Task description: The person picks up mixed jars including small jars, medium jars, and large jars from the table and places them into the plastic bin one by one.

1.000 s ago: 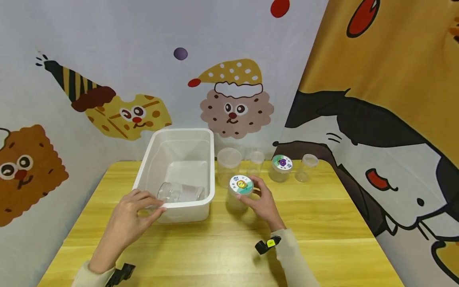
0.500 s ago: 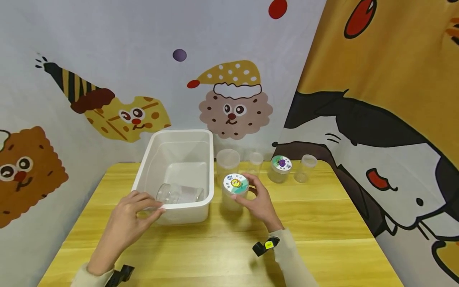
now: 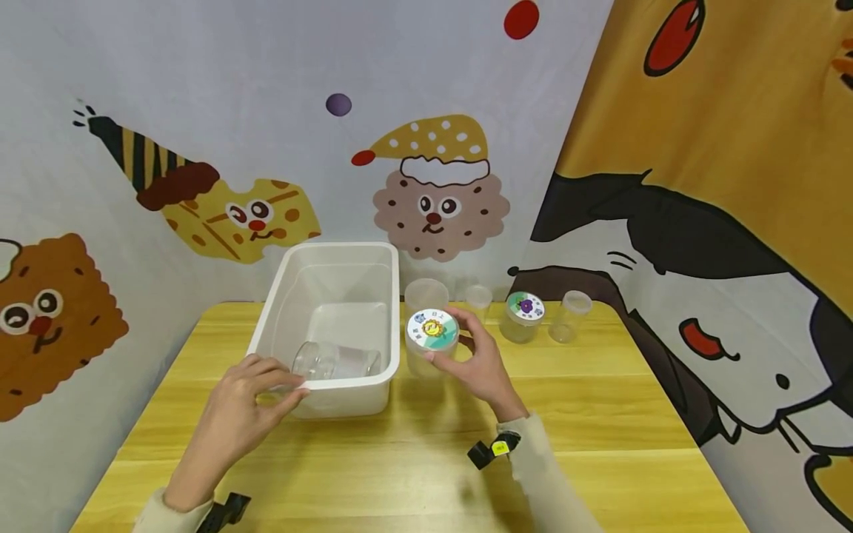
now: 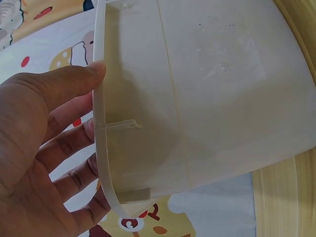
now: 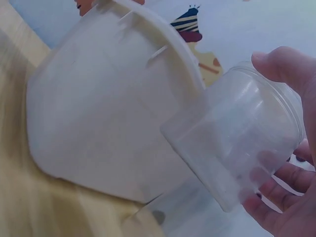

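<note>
My right hand (image 3: pixel 478 363) grips a clear plastic jar (image 5: pixel 232 138) around its upper part. Its lid (image 3: pixel 432 330) carries a sticker with a yellow sun face on white and teal. In the right wrist view, the jar is off the table, close to the wall of a white plastic tub (image 3: pixel 340 400). My left hand (image 3: pixel 246 403) holds the tub's near rim, thumb on the outer side and fingers over the inner side, as the left wrist view (image 4: pixel 98 123) shows. Inside the tub a clear jar (image 3: pixel 336 360) lies on its side near the front wall.
Behind the held jar stand a wide clear jar (image 3: pixel 426 295) and a narrow one (image 3: pixel 478 300). Farther right are a short jar with a purple-stickered lid (image 3: pixel 523 314) and another narrow clear jar (image 3: pixel 570 316). A printed cloth (image 3: pixel 453 66) hangs behind the wooden table (image 3: pixel 400 481).
My right hand has lifted the sun-stickered jar and brought it up and left, nearer the tub. My left hand stays at the tub's rim.
</note>
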`<state>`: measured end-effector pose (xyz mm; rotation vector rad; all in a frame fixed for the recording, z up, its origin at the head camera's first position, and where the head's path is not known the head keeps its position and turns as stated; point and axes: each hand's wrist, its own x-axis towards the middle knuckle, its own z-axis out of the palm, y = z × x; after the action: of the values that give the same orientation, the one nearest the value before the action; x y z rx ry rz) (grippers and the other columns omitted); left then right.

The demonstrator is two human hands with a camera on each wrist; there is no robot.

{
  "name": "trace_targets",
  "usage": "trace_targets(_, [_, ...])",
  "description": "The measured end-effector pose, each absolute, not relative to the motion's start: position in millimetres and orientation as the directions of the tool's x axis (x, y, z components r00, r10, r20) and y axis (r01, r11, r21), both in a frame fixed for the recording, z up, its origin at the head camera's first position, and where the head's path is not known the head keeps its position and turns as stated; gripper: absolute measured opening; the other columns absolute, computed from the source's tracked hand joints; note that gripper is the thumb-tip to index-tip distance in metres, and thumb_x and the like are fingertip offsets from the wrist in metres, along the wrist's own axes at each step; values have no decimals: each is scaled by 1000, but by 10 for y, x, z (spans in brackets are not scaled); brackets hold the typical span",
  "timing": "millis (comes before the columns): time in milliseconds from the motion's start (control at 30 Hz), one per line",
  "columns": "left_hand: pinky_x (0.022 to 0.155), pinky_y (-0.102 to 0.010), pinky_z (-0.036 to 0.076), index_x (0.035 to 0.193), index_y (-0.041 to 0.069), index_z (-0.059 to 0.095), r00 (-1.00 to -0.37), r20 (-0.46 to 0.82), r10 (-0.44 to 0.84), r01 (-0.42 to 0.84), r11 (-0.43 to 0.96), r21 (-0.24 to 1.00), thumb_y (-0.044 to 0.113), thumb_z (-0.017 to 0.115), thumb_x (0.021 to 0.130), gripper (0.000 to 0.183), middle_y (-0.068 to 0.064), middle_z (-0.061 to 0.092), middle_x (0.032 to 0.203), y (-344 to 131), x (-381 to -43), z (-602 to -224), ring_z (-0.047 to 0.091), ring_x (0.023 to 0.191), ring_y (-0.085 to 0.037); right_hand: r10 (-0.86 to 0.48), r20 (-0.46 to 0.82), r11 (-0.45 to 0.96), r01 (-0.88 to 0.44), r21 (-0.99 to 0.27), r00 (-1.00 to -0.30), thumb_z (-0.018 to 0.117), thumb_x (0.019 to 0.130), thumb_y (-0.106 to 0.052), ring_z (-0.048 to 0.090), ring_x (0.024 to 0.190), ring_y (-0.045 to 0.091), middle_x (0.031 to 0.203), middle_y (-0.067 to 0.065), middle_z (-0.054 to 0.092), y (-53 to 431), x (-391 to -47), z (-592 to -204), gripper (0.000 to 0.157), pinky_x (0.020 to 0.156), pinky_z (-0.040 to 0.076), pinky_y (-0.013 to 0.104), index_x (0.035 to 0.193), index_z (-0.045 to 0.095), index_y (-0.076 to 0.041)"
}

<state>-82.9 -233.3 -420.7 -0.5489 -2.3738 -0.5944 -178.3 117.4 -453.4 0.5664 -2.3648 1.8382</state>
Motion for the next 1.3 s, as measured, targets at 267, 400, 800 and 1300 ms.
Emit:
trace_targets(267, [72, -16, 45, 80, 23, 81, -719, 653, 238, 520, 807, 280, 14, 96, 64, 24, 12, 73, 82, -2343, -823, -4206, 60, 78, -10, -270, 349, 218, -410, -885, -897, 89, 80, -22, 54, 126, 20, 139, -3, 59, 1121, -1837, -4281, 77, 110, 47, 51, 147, 51, -17])
trace_targets(400, [71, -16, 44, 80, 22, 81, -714, 659, 237, 523, 806, 277, 14, 96, 64, 24, 11, 73, 82, -2343, -824, -4214, 59, 78, -10, -297, 378, 224, -449, -865, -877, 89, 80, -26, 54, 125, 17, 138, -6, 59, 1083, -1863, -4135, 77, 109, 47, 49, 146, 51, -24])
trace_targets(800, [71, -17, 44, 81, 22, 81, -707, 666, 237, 526, 805, 273, 13, 96, 63, 25, 10, 73, 82, -2339, -835, -4233, 60, 78, -11, -385, 450, 320, -573, -754, -806, 90, 78, -34, 55, 123, 11, 135, -8, 60, 917, -1981, -3731, 80, 105, 49, 42, 147, 50, -30])
trace_targets(1300, [71, -17, 45, 81, 21, 81, -709, 665, 236, 525, 805, 274, 14, 96, 63, 25, 9, 74, 83, -2343, -825, -4213, 60, 77, -11, -519, 402, 431, -637, -640, -755, 90, 75, -41, 52, 113, 10, 130, -7, 60, 606, -2156, -3420, 82, 99, 51, 39, 145, 54, -20])
